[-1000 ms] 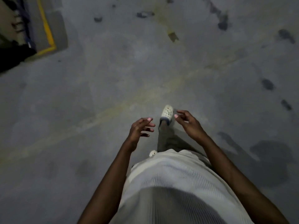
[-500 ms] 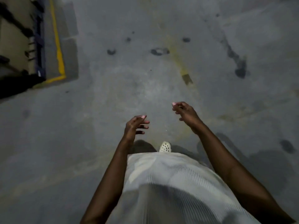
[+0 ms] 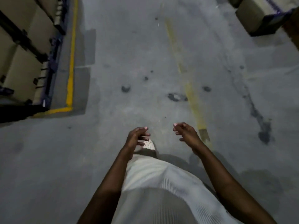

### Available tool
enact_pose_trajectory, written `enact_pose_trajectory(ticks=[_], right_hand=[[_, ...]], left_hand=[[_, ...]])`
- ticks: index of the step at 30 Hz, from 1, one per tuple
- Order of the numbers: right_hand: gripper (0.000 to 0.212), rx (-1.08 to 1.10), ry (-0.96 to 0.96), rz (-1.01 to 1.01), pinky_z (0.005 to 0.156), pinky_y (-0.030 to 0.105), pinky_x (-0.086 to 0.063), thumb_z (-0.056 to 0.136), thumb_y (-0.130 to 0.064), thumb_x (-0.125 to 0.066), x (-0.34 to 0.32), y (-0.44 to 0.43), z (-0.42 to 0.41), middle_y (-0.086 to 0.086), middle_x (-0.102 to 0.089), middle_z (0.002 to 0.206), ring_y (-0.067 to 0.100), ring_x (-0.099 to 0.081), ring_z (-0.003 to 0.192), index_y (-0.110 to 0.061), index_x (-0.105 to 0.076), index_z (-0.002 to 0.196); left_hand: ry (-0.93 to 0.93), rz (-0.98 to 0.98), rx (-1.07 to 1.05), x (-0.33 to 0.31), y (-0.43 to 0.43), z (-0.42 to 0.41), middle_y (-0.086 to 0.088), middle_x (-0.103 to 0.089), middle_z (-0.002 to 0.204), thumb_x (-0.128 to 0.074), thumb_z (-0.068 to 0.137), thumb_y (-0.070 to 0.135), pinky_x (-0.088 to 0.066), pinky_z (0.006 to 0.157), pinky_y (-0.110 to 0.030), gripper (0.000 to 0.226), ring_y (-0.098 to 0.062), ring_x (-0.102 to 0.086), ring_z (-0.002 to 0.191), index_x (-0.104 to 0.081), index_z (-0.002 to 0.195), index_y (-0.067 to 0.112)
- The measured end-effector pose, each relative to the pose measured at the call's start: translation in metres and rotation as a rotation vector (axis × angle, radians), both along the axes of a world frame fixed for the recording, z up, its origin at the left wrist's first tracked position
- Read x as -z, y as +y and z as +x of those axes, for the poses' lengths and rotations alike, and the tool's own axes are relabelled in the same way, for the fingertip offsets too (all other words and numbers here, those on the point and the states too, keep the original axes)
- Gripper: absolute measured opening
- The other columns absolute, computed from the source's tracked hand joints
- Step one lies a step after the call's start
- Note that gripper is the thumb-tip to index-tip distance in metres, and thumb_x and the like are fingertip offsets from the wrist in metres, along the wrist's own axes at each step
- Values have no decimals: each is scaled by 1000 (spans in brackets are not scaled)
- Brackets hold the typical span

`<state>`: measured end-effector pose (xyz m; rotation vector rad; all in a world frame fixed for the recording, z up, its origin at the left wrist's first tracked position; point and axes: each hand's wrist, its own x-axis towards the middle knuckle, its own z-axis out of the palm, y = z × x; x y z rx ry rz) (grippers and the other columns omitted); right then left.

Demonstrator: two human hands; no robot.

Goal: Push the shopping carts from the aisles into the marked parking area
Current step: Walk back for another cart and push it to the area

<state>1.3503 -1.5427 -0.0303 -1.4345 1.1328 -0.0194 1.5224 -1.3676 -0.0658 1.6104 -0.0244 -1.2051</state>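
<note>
— Where are the shopping carts?
— None in view; left hand [image 3: 137, 136] and right hand [image 3: 186, 133] reach forward over the concrete floor [image 3: 129, 46], each grip loosely curled, holding nothing; likely ready for a handle, walking past the yellow line [image 3: 71, 62].

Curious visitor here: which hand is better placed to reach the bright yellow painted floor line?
Left, probably: the empty left hand is nearer the bright yellow painted floor line; the right hand is beside the faded yellow stripe.

One wide-angle head-worn camera faces forward and steeply down onto the stained grey concrete floor [image 3: 129, 46]. The left hand [image 3: 135, 138] and right hand [image 3: 187, 135] sit close, near six o'clock.
</note>
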Motion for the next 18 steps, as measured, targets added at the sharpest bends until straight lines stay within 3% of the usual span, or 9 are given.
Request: enact_pose_trajectory(ticks=[2, 7, 11, 13, 18], right_hand=[[23, 46, -36, -40, 81, 35, -52, 98, -48, -63, -23, -44, 56, -1, -75, 109, 20, -69, 104, -28, -69, 108], [22, 70, -93, -35, 79, 33, -52, 99, -44, -63, -44, -123, 161, -6, -77, 104, 15, -69, 98, -27, -70, 111], [19, 59, -45, 15, 83, 33, -55, 100, -43, -63, -12, -190, 247, -3, -76, 108, 16, -71, 99, -28, -71, 108], [19, 55, -28, 44, 86, 36, -56, 101, -42, -61, 2, -224, 297, -2, -76, 111, 15, -71, 99, -28, -70, 111], [27, -34, -65, 106, 74, 30, -52, 103, -36, -60, -1, -345, 452, 7, -76, 109, 20, -70, 92, -16, -69, 118]], left_hand=[[-71, 12, 8, -26, -47, 68, -10, -77, 97, -68, 81, 44, -48, 64, -28, 57, -22, -69, 79, -67, 121, 4], [-96, -36, 79, -53, -146, 183, -11, -77, 96, -70, 88, 38, -49, 66, -30, 45, -24, -68, 80, -68, 117, 4], [-68, -38, 92, -29, -212, 253, -14, -77, 98, -66, 84, 45, -52, 70, -34, 47, -26, -70, 82, -70, 114, 10], [-37, 0, 76, -10, -247, 289, -16, -76, 101, -63, 95, 38, -55, 70, -35, 36, -27, -70, 83, -70, 115, 9], [42, 36, 163, 7, -345, 415, -18, -75, 105, -62, 97, 36, -54, 64, -30, 34, -27, -67, 83, -69, 117, 9]])
